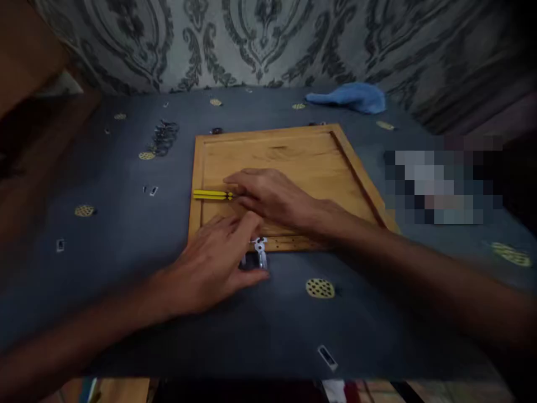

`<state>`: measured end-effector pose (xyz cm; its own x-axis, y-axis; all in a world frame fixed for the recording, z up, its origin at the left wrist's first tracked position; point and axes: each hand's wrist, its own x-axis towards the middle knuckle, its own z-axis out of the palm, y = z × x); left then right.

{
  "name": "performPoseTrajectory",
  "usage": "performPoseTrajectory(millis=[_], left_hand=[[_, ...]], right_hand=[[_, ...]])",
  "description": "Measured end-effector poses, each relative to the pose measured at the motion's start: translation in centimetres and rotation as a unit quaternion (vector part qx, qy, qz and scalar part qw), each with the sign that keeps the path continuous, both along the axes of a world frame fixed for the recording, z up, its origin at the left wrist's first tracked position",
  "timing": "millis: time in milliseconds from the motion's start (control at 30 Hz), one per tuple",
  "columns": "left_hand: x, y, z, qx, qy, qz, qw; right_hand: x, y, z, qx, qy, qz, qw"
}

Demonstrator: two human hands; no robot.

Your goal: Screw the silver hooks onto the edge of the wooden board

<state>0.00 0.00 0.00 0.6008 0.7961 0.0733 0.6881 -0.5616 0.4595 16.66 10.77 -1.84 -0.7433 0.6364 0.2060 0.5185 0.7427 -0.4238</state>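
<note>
A wooden panel (272, 151) with a raised frame lies flat on the cloth-covered table. At its front edge my left hand (218, 257) closes around a small silver metal hinge (260, 249), with the thumb below and the fingers above. Small dark holes or marks run along the frame beside the hinge. My right hand (277, 196) rests over the middle of the panel, fingers bent and close together; what they hold, if anything, is hidden. A tool with two yellow handles (212, 195) lies across the panel's left side, its other end hidden at my right fingertips.
A blue cloth (352, 98) lies at the back right of the table. Several dark metal pieces (163, 137) are heaped at the back left. Another small dark piece (216, 131) sits behind the panel. A pixelated patch covers something at the right. A patterned curtain (264, 45) hangs behind.
</note>
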Motion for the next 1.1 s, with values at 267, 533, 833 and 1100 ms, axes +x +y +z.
performPoseTrajectory(millis=[267, 533, 833, 1100], left_hand=[[0.0, -0.1, -0.1, -0.014, -0.023, 0.000, 1.000], [0.1, -0.2, -0.2, -0.009, -0.021, 0.007, 1.000], [0.0, -0.1, 0.1, -0.012, -0.018, -0.007, 1.000], [0.1, -0.2, 0.1, -0.015, -0.024, -0.001, 1.000]], right_hand=[[3.0, -2.3, 0.9, -0.020, 0.183, -0.127, 0.975], [3.9, -7.2, 1.6, -0.197, 0.435, -0.180, 0.860], [3.6, -7.7, 1.1, -0.219, 0.406, -0.173, 0.870], [3.7, -7.9, 0.8, -0.202, 0.389, -0.171, 0.882]])
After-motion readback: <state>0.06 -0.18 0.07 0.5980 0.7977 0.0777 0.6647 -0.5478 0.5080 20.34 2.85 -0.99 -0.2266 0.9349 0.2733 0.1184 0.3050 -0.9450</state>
